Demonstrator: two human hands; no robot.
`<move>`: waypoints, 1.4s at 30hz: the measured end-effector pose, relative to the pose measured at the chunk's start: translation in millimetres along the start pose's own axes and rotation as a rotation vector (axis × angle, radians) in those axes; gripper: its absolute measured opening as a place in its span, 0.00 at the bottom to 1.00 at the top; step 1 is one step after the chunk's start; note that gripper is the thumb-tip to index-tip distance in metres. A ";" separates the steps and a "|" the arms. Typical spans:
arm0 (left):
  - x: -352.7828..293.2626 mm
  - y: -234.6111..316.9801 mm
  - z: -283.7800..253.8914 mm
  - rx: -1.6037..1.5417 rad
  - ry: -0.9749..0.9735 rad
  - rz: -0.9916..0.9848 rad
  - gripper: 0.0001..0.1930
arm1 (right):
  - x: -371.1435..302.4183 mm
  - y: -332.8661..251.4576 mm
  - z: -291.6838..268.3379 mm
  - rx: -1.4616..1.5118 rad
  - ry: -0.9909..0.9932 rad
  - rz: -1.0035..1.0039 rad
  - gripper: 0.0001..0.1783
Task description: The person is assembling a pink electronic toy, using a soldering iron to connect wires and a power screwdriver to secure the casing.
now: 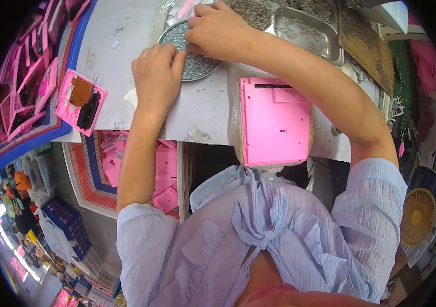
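Observation:
Both my hands are over a round metal dish (197, 69) full of small silvery pieces, probably screws. My left hand (154, 71) is at the dish's left side with its fingers curled down and the tips hidden. Reaching across from the right, my right hand (220, 33) bends its fingers over the dish's far side, its thumb side close to the left hand. Whatever the fingertips hold is too small or hidden to make out. A pink plastic housing (279, 128) lies flat at the table's near edge, under my right forearm.
A pink case (81, 102) with brown and black parts lies at left, beside a blue-edged crate (70, 56) of pink frames. A drawer-like bin (82, 179) below holds pink parts. Far right are a steel tray (333, 53) of small metal pieces and a wooden board (369, 48).

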State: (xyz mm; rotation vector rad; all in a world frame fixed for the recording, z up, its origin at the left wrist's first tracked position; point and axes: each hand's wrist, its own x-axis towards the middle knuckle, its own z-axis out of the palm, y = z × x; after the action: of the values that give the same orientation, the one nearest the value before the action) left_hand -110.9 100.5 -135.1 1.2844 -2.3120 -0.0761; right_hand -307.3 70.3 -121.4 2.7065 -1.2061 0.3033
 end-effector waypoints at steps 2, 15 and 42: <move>-1.9 4.3 -0.7 -0.071 -0.007 0.009 0.09 | -10.1 1.4 -18.8 0.050 0.113 0.023 0.12; -22.1 93.9 -14.5 -0.519 -0.406 0.086 0.14 | -197.3 26.4 -73.2 0.557 0.111 0.352 0.04; -26.0 179.5 8.5 -0.306 -0.134 0.453 0.10 | -213.1 35.0 -98.4 0.595 0.118 0.376 0.08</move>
State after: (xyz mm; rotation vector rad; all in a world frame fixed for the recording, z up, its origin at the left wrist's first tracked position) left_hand -244.0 219.7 -102.7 0.6077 -2.5256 -0.3554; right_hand -484.3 222.0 -77.2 2.8272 -1.8232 0.9987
